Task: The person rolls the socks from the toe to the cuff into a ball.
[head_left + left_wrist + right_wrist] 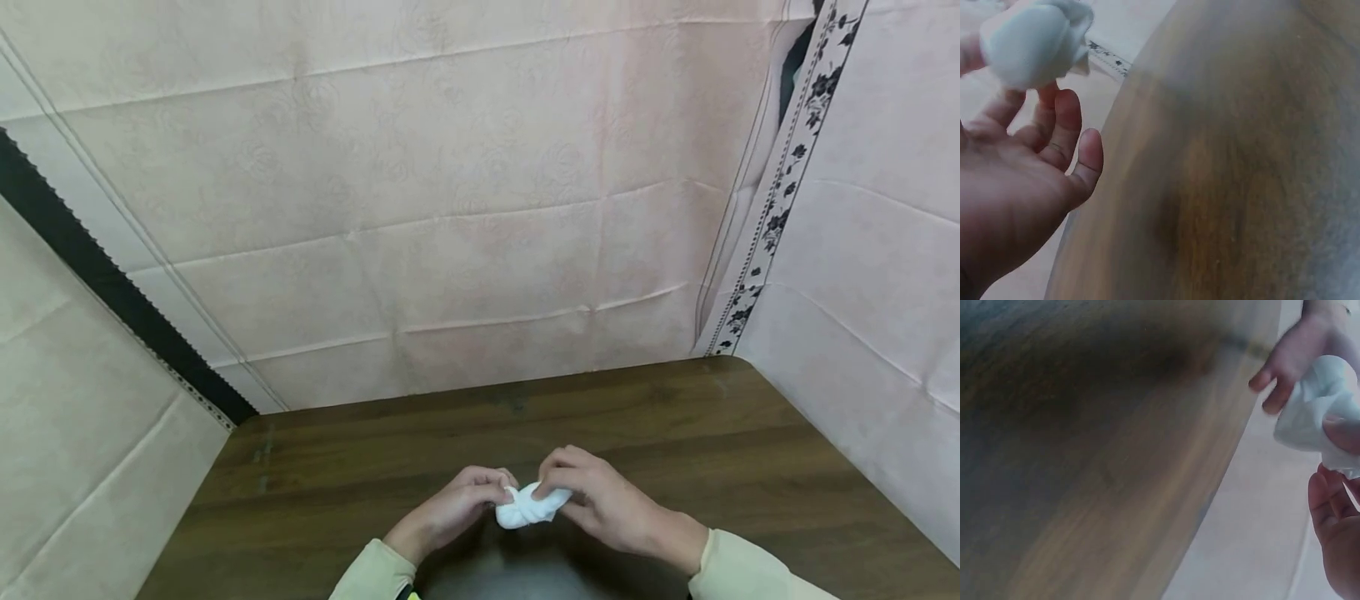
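Note:
A small white cloth (521,510), folded and twisted into a compact bundle, is held between both hands over the table. My left hand (459,506) pinches its left end between thumb and fingers. At the other end, the right hand (606,510) grips the cloth with curled fingers. Seen from the left wrist, the bundle (1025,47) has a smooth rounded side and a creased, gathered side, above the left palm (1016,172). In the right wrist view the right thumb (1344,434) presses into the cloth's folds, with the left hand (1304,353) beyond it.
Beneath the hands lies a dark brown wood-grain table (360,450) with rounded far corners. Creased pale cloth sheets (450,167) hang behind and at both sides, with a black strip (112,283) at the left and a floral border (783,183) at the right.

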`<state>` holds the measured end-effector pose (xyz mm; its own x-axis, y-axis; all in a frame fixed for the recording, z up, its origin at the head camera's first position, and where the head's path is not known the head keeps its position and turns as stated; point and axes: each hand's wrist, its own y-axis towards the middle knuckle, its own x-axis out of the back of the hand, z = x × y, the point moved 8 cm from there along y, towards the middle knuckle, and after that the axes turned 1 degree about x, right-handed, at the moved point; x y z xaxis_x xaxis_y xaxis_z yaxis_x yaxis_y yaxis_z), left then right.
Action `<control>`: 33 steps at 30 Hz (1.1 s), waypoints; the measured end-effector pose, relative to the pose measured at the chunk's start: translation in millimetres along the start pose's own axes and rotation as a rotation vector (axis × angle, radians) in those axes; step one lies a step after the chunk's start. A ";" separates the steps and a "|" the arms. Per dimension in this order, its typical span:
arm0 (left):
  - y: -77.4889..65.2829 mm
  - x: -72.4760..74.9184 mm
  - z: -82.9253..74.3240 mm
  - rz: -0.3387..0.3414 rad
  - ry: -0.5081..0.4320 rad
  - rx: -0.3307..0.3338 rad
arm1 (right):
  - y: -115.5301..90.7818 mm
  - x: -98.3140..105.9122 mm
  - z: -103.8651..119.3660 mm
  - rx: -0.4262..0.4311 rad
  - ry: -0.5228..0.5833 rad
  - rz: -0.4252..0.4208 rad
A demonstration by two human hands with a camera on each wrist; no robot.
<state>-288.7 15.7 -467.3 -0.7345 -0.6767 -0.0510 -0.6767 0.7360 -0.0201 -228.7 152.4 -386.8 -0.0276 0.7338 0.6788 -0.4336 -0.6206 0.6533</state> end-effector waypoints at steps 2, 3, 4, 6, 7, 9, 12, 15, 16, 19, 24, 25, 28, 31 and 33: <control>-1.7 4.7 2.1 -0.047 -0.022 0.021 | -2.9 2.8 -5.2 -0.052 0.050 -0.024; -2.8 6.5 3.4 -0.069 -0.037 0.034 | -4.6 3.1 -7.7 -0.076 0.067 -0.032; -3.5 7.6 4.6 -0.083 -0.050 0.046 | -6.2 3.0 -9.5 -0.090 0.077 -0.040; -4.4 8.7 6.4 -0.093 -0.083 0.052 | -8.4 1.9 -11.6 -0.108 0.089 -0.050; -4.6 9.0 7.4 -0.091 -0.100 0.054 | -8.9 1.4 -12.2 -0.113 0.097 -0.052; -4.8 9.4 9.1 -0.076 -0.136 0.055 | -9.1 0.6 -12.4 -0.110 0.111 -0.056; -4.5 7.0 9.4 -0.025 -0.190 0.045 | -7.7 -0.5 -12.1 -0.102 0.130 -0.049; -3.3 2.0 7.2 0.038 -0.232 0.030 | -6.2 -1.2 -11.4 -0.098 0.117 -0.032; -3.1 0.1 5.8 0.056 -0.244 0.023 | -5.8 -1.2 -11.1 -0.096 0.105 -0.029; -1.9 -4.5 2.3 0.097 -0.267 0.007 | -5.1 -0.7 -10.1 -0.092 0.069 -0.025; -1.5 -10.6 -0.6 0.136 -0.313 -0.002 | -3.4 -0.7 -5.5 -0.063 0.039 -0.023; -1.7 -11.6 -0.3 0.143 -0.323 -0.003 | -2.9 -1.1 -4.0 -0.053 0.034 -0.022; -2.5 -14.1 0.7 0.154 -0.351 0.007 | -1.0 -3.0 -0.2 -0.018 0.016 -0.017; -2.5 -15.6 2.1 0.156 -0.366 0.025 | 0.2 -5.1 2.1 0.016 -0.004 -0.013; -2.1 -15.0 3.7 0.137 -0.344 0.048 | 0.1 -6.1 2.3 0.035 -0.024 -0.011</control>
<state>-276.0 24.4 -470.2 -0.7523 -0.5315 -0.3893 -0.5641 0.8249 -0.0360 -226.5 147.3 -390.0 -0.0017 0.7339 0.6792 -0.4019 -0.6225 0.6716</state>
